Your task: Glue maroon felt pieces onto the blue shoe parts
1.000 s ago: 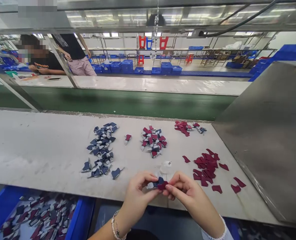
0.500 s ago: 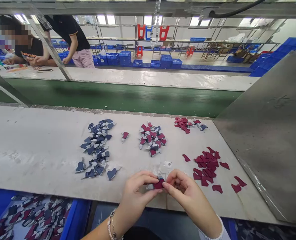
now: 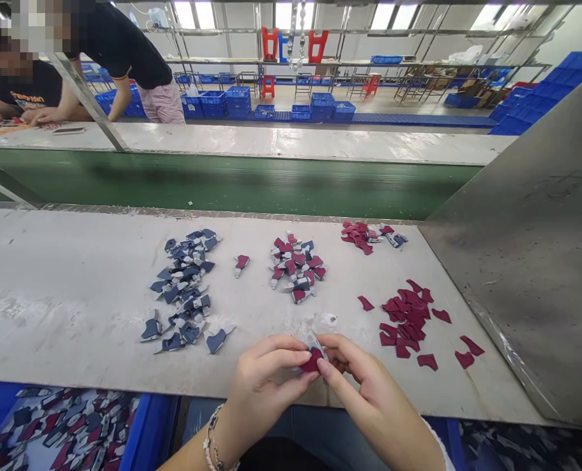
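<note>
My left hand (image 3: 266, 376) and my right hand (image 3: 364, 386) meet at the near edge of the white worktable (image 3: 74, 301). Together they pinch one small maroon piece (image 3: 312, 360), fingertips closed on it from both sides. A little clear plastic scrap (image 3: 324, 322) lies just beyond them. To the left is a pile of navy pieces (image 3: 185, 288). A mixed maroon and navy pile (image 3: 296, 268) sits straight ahead. Loose maroon pieces (image 3: 411, 320) are scattered to the right.
A blue bin (image 3: 148, 432) of mixed pieces sits below the table at left. A green conveyor belt (image 3: 232, 186) runs behind the table. A slanted metal sheet (image 3: 531, 242) rises at right. Two people work at the far left beyond the belt.
The navy part seen between my fingers a second ago is now hidden, only maroon shows. My hands have closed together a little. The camera has tilted down slightly.
</note>
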Demonstrator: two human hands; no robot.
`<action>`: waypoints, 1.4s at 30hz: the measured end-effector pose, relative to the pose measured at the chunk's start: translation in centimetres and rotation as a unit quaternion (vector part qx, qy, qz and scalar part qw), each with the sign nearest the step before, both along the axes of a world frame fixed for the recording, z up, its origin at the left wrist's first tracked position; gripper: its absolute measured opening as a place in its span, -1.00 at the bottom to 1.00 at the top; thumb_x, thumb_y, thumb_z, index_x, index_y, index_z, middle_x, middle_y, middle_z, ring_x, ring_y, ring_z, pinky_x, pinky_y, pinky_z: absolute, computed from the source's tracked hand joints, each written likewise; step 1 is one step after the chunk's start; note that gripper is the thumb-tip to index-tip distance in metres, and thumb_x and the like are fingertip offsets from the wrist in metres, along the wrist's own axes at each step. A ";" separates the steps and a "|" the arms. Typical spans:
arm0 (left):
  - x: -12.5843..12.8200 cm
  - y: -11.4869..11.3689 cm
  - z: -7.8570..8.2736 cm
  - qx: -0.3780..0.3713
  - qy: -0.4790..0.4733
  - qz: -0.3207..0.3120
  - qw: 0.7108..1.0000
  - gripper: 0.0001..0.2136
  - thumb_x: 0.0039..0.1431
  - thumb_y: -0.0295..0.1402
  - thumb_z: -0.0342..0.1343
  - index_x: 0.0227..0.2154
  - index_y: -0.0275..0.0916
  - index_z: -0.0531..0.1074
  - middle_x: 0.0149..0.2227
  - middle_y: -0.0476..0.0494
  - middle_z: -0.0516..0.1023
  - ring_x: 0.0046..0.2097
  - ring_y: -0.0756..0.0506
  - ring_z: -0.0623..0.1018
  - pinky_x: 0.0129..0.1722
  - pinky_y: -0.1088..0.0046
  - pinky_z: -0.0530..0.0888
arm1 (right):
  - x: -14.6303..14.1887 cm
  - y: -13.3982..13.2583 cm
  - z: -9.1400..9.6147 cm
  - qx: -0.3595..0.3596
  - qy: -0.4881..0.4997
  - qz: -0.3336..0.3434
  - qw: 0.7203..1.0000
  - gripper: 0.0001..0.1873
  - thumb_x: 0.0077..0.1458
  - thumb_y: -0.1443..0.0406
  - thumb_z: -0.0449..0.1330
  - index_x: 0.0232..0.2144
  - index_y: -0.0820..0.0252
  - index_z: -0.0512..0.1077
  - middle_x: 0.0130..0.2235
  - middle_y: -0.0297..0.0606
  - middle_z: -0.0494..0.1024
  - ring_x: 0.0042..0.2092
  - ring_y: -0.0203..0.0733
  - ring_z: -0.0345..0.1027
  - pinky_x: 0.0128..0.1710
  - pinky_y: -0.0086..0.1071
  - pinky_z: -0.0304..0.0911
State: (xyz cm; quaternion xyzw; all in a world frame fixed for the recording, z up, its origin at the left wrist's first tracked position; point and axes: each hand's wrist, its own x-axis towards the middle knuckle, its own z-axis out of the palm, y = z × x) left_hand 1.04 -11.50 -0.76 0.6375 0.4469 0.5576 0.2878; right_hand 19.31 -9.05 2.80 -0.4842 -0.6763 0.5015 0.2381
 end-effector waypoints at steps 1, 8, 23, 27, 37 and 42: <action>0.0 0.0 0.0 0.004 0.005 0.000 1.000 -0.78 0.06 -0.55 0.35 -0.24 -0.16 0.60 -0.22 -0.13 0.65 -0.23 -0.08 0.67 -0.21 0.46 0.64 | 0.0 0.0 0.1 0.007 -0.004 0.003 1.000 -0.66 0.34 0.08 0.04 0.00 0.11 0.40 -0.20 -0.21 0.60 -0.16 -0.08 0.48 -0.08 -0.19 0.40; 0.1 -0.4 -0.2 0.017 -0.018 -0.002 1.000 -0.77 0.06 -0.58 0.34 -0.25 -0.16 0.58 -0.21 -0.08 0.65 -0.22 -0.02 0.67 -0.18 0.56 0.62 | -0.1 -0.4 -0.1 0.126 -0.033 0.018 0.991 -0.70 0.36 0.21 0.00 0.04 0.14 0.38 -0.10 -0.13 0.60 -0.07 -0.06 0.52 -0.07 -0.18 0.46; 0.1 -1.4 0.4 -0.293 -0.039 -0.036 0.955 -0.84 0.01 -0.45 0.31 -0.53 -0.27 0.41 -0.50 0.00 0.46 -0.39 -0.02 0.44 -0.33 0.50 0.40 | -1.4 -1.1 1.6 0.218 -0.120 0.102 0.963 -0.85 0.31 0.39 -0.02 -0.20 0.12 0.34 -0.31 -0.24 0.45 -0.24 -0.03 0.37 -0.29 -0.14 0.38; 0.1 -1.4 0.3 -0.307 -0.083 -0.045 0.947 -0.77 0.01 -0.37 0.34 -0.55 -0.28 0.38 -0.52 0.00 0.44 -0.40 -0.01 0.42 -0.34 0.51 0.38 | -1.4 -1.4 1.6 0.221 -0.114 0.103 0.963 -0.81 0.31 0.41 -0.03 -0.14 0.14 0.35 -0.30 -0.23 0.44 -0.23 -0.03 0.34 -0.27 -0.15 0.36; -0.8 -1.1 2.3 -0.359 -0.122 -0.141 0.915 -0.71 -0.08 -0.33 0.45 -0.52 -0.28 0.40 -0.48 0.00 0.52 -0.38 -0.01 0.50 -0.33 0.52 0.42 | 0.8 0.3 2.8 0.091 0.004 0.188 0.978 -0.70 0.32 0.33 0.09 0.06 -0.05 0.41 -0.27 -0.33 0.50 -0.20 -0.15 0.39 -0.21 -0.27 0.32; -0.6 -1.3 1.8 -0.302 -0.060 -0.103 0.946 -0.73 0.04 -0.27 0.38 -0.53 -0.27 0.40 -0.51 0.01 0.47 -0.41 0.01 0.44 -0.36 0.51 0.37 | -0.1 0.4 2.3 0.079 -0.001 0.175 0.981 -0.71 0.34 0.28 0.08 0.05 -0.07 0.44 -0.28 -0.32 0.51 -0.19 -0.14 0.40 -0.18 -0.25 0.33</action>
